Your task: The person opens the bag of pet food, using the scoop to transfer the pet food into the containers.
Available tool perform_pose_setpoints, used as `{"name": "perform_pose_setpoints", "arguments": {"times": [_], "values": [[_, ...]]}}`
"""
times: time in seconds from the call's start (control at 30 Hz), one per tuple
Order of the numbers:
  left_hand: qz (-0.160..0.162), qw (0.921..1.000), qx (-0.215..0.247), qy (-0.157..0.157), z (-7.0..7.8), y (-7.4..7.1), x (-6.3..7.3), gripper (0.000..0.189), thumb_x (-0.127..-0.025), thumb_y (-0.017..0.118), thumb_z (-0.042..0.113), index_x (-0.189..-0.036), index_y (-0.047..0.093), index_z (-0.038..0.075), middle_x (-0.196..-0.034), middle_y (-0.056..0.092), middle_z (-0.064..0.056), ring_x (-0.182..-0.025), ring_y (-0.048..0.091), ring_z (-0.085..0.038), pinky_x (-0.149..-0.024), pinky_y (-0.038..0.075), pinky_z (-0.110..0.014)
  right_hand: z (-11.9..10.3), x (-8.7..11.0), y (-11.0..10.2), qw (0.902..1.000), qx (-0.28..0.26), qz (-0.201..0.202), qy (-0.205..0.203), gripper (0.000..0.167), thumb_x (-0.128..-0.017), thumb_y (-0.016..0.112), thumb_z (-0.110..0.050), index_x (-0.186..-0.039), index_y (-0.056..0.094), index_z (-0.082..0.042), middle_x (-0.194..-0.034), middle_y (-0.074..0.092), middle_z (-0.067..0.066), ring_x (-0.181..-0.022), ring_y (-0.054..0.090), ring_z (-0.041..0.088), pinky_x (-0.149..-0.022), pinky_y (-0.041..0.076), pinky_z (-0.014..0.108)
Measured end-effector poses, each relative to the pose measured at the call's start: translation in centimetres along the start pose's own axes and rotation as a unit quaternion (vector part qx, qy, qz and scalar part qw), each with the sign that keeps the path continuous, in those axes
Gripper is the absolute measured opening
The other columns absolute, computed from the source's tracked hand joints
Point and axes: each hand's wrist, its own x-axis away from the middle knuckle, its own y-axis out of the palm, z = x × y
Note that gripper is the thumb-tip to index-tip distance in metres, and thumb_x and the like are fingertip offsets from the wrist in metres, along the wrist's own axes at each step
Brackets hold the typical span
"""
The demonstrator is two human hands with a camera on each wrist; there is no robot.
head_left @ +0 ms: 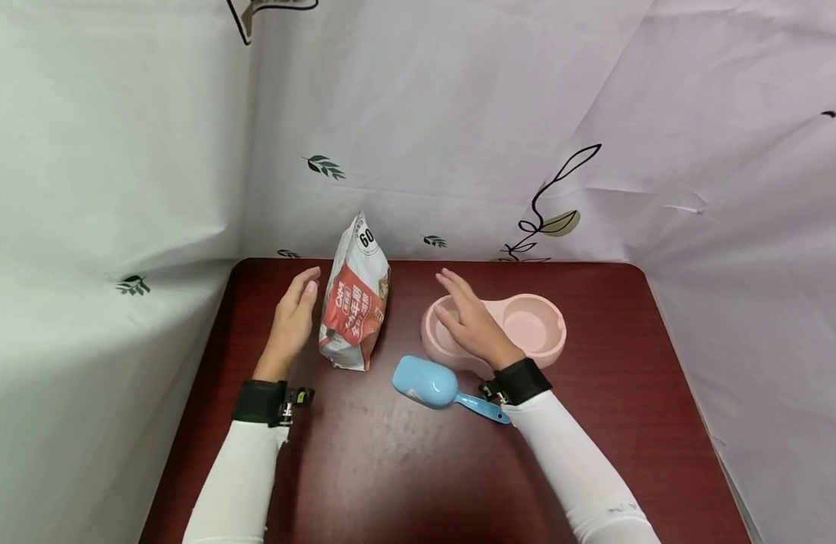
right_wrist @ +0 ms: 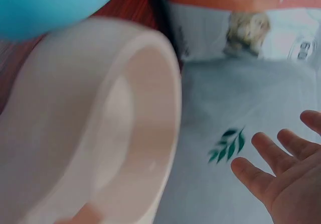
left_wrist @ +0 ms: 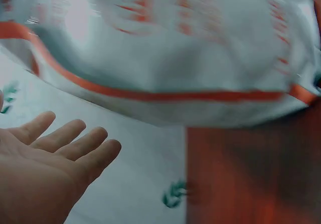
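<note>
Left hand point(head_left: 292, 323): fingers point(left_wrist: 100, 157) extended, near the table's point(head_left: 363, 483) far left corner. Right hand point(head_left: 474, 323): fingers extended, slightly spread. Arms point(head_left: 574, 461): two, white-sleeved, stretched toward the far edge, angled inward. Wrists point(head_left: 258, 400): two, black-banded.

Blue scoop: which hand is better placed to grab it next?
Probably the right hand: the blue scoop has its handle near the right sleeve, while the left hand is beside the food bag.

Beside the left hand point(head_left: 293, 321) I see a bag point(head_left: 355, 302) of glossy, creased plastic film. Under the right hand point(head_left: 475, 325), the double bowl point(head_left: 527, 332) looks smooth matt plastic to me, the nearby scoop point(head_left: 428, 381) shiny plastic; below both, the tabletop point(head_left: 363, 453) is polished, wood-like.
</note>
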Motion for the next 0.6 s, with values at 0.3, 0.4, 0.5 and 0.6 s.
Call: {"name": "perform_pose_setpoints", "arguments": {"times": [0.3, 0.4, 0.5, 0.6], "values": [[-0.030, 0.9982, 0.030, 0.042, 4.1, -0.3, -1.7, 0.046, -0.112, 0.043, 0.028, -0.151, 0.048, 0.004, -0.154, 0.049, -0.019, -0.144, 0.047, -0.034, -0.117, 0.037, -0.055, -3.4, -3.1, 0.0, 0.9985, 0.011, -0.009, -0.052, 0.060, -0.108, 0.052, -0.035, -0.161, 0.035, -0.011, -0.166, 0.033, 0.012, -0.142, 0.049, 0.026, -0.108, 0.049, 0.048], [-0.045, 0.9981, 0.016, 0.038, 5.1, -0.5, -2.2, 0.048, -0.111, 0.047, 0.030, -0.151, 0.049, 0.004, -0.153, 0.050, -0.019, -0.140, 0.050, -0.034, -0.113, 0.040, -0.055, -4.5, -4.1, 0.0, 0.9979, 0.004, -0.018, -0.062, 0.057, -0.108, 0.053, -0.032, -0.158, 0.039, -0.009, -0.161, 0.039, 0.012, -0.148, 0.041, 0.025, -0.115, 0.043, 0.047], [-0.062, 0.9976, -0.009, 0.032, 6.3, -0.6, -2.9, 0.052, -0.109, 0.050, 0.036, -0.153, 0.047, 0.007, -0.151, 0.053, -0.020, -0.136, 0.053, -0.036, -0.109, 0.043, -0.057, -5.6, -5.0, 0.2, 0.9969, -0.014, -0.029, -0.072, 0.053, -0.108, 0.053, -0.030, -0.155, 0.042, -0.008, -0.157, 0.043, 0.010, -0.145, 0.044, 0.024, -0.117, 0.040, 0.045], [-0.077, 0.9958, -0.043, 0.023, 7.2, -0.5, -3.9, 0.056, -0.106, 0.056, 0.039, -0.153, 0.048, 0.009, -0.150, 0.054, -0.021, -0.136, 0.055, -0.038, -0.108, 0.046, -0.058, -6.6, -5.8, 0.4, 0.9959, -0.038, -0.036, -0.074, 0.051, -0.108, 0.054, -0.026, -0.154, 0.045, -0.008, -0.154, 0.047, 0.010, -0.137, 0.053, 0.025, -0.112, 0.046, 0.044]]}}
